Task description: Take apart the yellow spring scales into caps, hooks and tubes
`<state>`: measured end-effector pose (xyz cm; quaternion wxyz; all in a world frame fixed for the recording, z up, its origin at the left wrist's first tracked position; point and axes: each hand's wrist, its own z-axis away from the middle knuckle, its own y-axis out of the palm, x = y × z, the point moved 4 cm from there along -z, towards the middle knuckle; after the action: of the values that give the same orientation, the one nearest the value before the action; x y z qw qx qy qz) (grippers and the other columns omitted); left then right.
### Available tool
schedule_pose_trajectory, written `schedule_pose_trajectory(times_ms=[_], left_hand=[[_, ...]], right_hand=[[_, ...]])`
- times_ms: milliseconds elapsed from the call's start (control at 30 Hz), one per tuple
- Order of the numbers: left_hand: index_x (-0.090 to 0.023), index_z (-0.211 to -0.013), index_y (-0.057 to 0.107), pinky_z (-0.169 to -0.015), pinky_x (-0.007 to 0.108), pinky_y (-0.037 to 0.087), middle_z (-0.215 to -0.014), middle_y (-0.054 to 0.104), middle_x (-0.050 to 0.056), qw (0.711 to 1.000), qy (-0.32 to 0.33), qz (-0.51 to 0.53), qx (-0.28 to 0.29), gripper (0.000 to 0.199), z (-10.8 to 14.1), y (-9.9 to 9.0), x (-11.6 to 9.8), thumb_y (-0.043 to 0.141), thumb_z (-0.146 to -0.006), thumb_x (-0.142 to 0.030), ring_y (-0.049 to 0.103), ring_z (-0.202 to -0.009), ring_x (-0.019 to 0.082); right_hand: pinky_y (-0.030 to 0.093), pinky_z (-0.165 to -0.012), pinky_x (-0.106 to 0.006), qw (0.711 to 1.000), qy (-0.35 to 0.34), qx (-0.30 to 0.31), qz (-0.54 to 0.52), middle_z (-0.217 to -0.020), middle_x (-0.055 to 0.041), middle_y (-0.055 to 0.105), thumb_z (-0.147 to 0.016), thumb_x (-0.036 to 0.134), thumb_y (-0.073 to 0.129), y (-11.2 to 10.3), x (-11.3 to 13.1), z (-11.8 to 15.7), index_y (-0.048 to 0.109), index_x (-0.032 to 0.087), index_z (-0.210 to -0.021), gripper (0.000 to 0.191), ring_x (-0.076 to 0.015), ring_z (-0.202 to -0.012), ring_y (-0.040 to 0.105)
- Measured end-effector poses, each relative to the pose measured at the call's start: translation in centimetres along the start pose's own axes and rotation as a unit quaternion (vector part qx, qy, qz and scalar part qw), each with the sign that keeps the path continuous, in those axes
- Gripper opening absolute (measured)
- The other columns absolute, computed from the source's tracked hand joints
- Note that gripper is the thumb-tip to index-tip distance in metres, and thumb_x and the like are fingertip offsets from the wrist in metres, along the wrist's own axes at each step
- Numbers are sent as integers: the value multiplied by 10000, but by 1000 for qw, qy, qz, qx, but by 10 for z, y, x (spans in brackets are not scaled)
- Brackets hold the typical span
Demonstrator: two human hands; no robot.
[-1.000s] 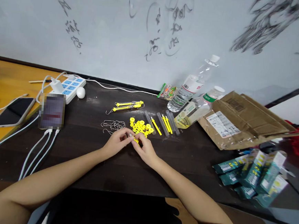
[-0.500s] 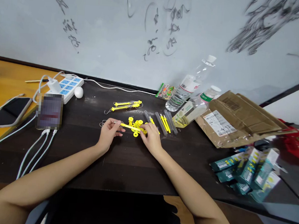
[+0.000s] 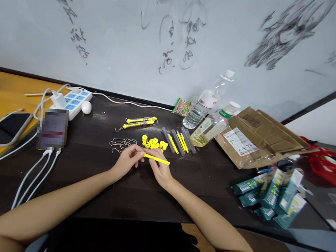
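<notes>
A slim yellow plastic rod [image 3: 161,160] is held in front of me, its free end reaching to the right. My left hand [image 3: 128,161] pinches its left end. My right hand [image 3: 160,172] is closed around the same end, its fingertips close to the left ones and partly hidden behind the rod. Just beyond the hands lies a pile of small yellow caps [image 3: 154,142]. Thin wire hooks [image 3: 123,142] are heaped to the left of the caps. Clear tubes [image 3: 169,141] and more yellow rods [image 3: 183,142] lie to the right. Farther back rest assembled yellow spring scales [image 3: 139,122].
A water bottle [image 3: 201,107], an oil-like bottle [image 3: 214,125] and a snack packet [image 3: 182,106] stand by the whiteboard [image 3: 119,40]. At right are a cardboard parcel [image 3: 260,133] and green boxes [image 3: 273,192]. A power strip [image 3: 76,101], cables and a phone [image 3: 6,129] occupy the left.
My right hand has left the pile of caps and come to the left hand. Both hands and the rod are nearer to me, uncovering the caps and wire hooks.
</notes>
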<state>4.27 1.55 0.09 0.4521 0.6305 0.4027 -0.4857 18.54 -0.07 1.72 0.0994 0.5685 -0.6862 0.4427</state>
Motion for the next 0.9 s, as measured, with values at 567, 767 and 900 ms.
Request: schedule_pose_trajectory(times_ms=[567, 767, 900], left_hand=[[-233, -1080, 539, -609, 226, 441, -1031, 581, 23, 893, 121, -386, 198, 209, 18, 15, -1, 494, -891, -309, 564, -697, 102], [-232, -1065, 555, -626, 232, 446, -1044, 587, 29, 892, 140, -385, 193, 199, 17, 14, -2, 482, -888, -285, 560, -677, 98], [-232, -1066, 557, -633, 232, 444, -1045, 590, 30, 887, 145, -393, 195, 199, 18, 15, -1, 474, -892, -278, 558, -672, 96]], right_hand=[[312, -534, -250, 886, 284, -48, 364, -665, -22, 577, -829, 326, 527, -93, -89, -16, 565, 201, -1038, 247, -180, -565, 538], [323, -542, -247, 923, 250, -81, 283, -654, 7, 531, -828, 346, 500, -89, -90, -15, 577, 207, -1009, 241, -154, -563, 497], [334, -489, -235, 961, 227, -144, 62, -595, 51, 434, -845, 346, 423, -90, -91, -18, 530, 203, -1012, 245, -115, -466, 401]])
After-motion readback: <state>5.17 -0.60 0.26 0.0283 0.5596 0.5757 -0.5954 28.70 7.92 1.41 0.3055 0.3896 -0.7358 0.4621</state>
